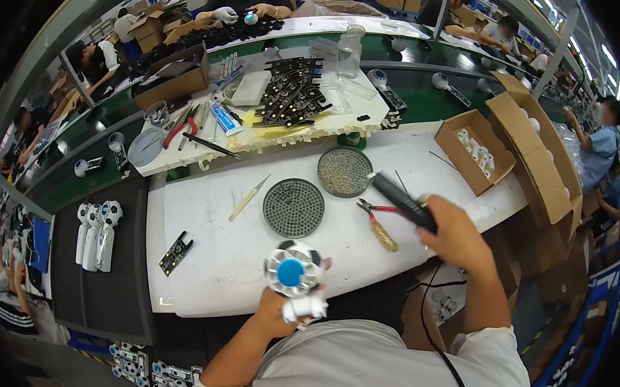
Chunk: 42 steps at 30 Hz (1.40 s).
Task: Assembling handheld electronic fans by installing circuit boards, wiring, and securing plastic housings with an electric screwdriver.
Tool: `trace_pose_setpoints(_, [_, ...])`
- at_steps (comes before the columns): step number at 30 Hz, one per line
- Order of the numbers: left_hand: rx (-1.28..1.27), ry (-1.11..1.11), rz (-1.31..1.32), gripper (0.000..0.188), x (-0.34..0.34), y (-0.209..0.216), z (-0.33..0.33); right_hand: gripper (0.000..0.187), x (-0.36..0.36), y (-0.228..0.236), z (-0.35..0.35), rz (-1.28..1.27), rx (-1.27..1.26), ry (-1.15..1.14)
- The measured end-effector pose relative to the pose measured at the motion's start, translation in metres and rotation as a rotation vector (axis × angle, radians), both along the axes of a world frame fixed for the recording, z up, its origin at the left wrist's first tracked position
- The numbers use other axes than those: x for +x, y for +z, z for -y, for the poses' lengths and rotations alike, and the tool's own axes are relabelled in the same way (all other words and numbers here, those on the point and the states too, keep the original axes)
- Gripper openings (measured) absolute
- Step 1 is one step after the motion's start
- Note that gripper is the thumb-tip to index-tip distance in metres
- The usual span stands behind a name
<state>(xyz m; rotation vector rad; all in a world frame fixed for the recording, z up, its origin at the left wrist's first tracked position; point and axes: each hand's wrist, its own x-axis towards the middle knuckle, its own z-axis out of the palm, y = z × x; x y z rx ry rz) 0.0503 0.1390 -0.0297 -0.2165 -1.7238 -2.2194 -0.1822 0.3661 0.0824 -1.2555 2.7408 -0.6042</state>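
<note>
While the left hand [271, 309] grips a white device [290, 272], the right hand [458, 234] clasps a black driver [405, 201], slanting far-left toward the parts dish [344, 173].

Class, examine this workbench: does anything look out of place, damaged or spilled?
One black circuit board lies alone on the white work surface, toward its left, apart from the jumbled heap of black circuit boards on the raised white shelf. That shelf's front edge looks ragged. No spill is evident.
</note>
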Motion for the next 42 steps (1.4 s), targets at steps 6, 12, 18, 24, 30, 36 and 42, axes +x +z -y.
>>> trace_pose_setpoints(6, [-0.136, 0.024, -0.051, 0.038, -0.019, 0.016, -0.012, 0.048, 0.07, -0.005, 0.057, 0.057, -0.113, 0.433])
trace_pose_setpoints(12, [0.047, 0.371, -0.288, 0.053, -0.028, 0.013, -0.01, 0.043, 0.096, -0.016, 0.072, -0.332, -0.493, 0.615])
trace_pose_setpoints(18, [0.37, 0.464, -0.264, 0.045, -0.038, 0.04, -0.006, 0.043, 0.127, -0.072, 0.056, 0.313, -0.565, 0.681])
trace_pose_setpoints(24, [0.522, 0.393, -0.244, 0.043, -0.025, 0.059, -0.032, 0.054, 0.106, -0.055, 0.116, 0.573, -1.08, 0.434])
trace_pose_setpoints(30, [0.547, 0.213, 0.05, 0.034, -0.004, 0.061, -0.021, 0.049, 0.073, -0.039, 0.112, 1.035, -1.412, 0.44])
trace_pose_setpoints(36, [0.548, 0.198, 0.221, 0.027, 0.007, 0.054, -0.015, 0.047, 0.091, 0.044, 0.078, 0.724, -1.618, 0.712])
trace_pose_setpoints(42, [0.481, 0.136, 0.258, 0.031, 0.002, 0.051, -0.024, 0.049, 0.109, 0.056, 0.075, 0.381, -1.553, 0.981])
